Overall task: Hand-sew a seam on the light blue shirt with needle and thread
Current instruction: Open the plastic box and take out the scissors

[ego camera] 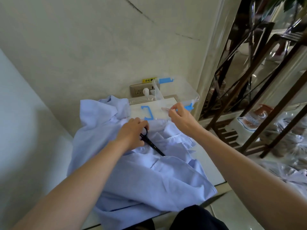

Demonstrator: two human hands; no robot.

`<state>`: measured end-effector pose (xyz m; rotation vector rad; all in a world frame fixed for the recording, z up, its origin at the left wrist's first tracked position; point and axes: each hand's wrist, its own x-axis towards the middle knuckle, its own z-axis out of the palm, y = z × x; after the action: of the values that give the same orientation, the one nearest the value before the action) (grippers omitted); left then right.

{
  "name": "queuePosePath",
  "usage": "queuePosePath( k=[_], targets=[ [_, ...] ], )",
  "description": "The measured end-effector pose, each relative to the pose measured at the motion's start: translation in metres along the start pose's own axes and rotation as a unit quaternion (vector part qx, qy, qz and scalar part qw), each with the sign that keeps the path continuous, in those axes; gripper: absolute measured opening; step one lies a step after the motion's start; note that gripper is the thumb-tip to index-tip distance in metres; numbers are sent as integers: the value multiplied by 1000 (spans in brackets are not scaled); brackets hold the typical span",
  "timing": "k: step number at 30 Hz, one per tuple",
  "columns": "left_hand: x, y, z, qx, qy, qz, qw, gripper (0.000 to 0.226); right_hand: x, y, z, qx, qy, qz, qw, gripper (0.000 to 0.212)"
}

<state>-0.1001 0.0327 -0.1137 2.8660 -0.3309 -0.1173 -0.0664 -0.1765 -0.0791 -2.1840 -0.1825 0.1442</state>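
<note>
The light blue shirt (149, 176) lies crumpled on a low white surface in front of me. My left hand (132, 133) grips the handles of black scissors (152, 144), whose closed blades rest on the shirt and point toward me. My right hand (180, 113) is raised over the clear plastic box (187, 95) and pinches a small thin clear piece (165, 109) between thumb and fingers. I cannot make out a needle or thread.
The clear box has blue latches and a blue handle (147, 112) on its lid. A wall socket (141, 92) with a white plug sits behind it. A dark wooden shelf rack (249, 80) stands to the right, plastic bags (290, 146) on the floor beside it.
</note>
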Motion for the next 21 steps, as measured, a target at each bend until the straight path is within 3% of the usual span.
queuePosePath(
  k=[5,7,11,16,19,21],
  targets=[
    [-15,-22,-22,-41,138,-91,985,31,4,-3,13,22,-11,32,999,13],
    [-19,-37,-29,-53,158,-146,975,28,6,-6,16,15,1,31,999,18],
    [-19,-44,-29,-125,117,-238,956,28,8,-6,25,26,17,39,999,20],
    [15,-17,-19,-160,99,-300,935,43,8,2,31,37,-27,56,997,24],
    [41,-1,-12,-270,57,-298,914,41,5,5,29,42,-54,59,996,20],
    [44,10,-11,-267,37,-248,931,34,2,6,25,60,-57,45,996,11]
  ],
)
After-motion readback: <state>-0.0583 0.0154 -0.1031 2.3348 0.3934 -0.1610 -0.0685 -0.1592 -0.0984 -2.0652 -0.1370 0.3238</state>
